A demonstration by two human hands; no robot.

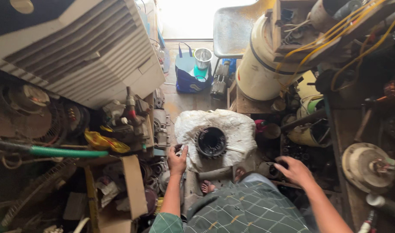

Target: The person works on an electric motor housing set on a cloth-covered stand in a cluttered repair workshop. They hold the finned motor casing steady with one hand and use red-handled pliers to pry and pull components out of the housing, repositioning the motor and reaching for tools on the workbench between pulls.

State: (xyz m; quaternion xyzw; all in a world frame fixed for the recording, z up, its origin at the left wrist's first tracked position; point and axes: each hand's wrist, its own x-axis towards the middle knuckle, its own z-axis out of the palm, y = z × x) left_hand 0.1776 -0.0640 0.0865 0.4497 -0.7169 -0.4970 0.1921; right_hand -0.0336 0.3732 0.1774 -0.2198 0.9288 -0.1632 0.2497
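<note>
A black round motor stator (211, 142) lies on a white, worn cushion-like block (240, 125) on the floor in front of me. My left hand (177, 159) hovers at the block's left edge, fingers loosely curled with something small pinched at the fingertips; what it is cannot be made out. My right hand (295, 170) reaches down to the right into a dark heap of parts (292, 151), fingers spread, holding nothing visible. My bare feet (207, 187) show below the block, above my green checked clothing.
A large louvred cooler body (81, 47) fills the upper left. A cream drum (258, 64), yellow wires (335, 30), a blue bag with a steel cup (193, 71), a green hose (63, 152), a cardboard box (132, 185) and a round motor cover (365, 166) crowd the narrow floor.
</note>
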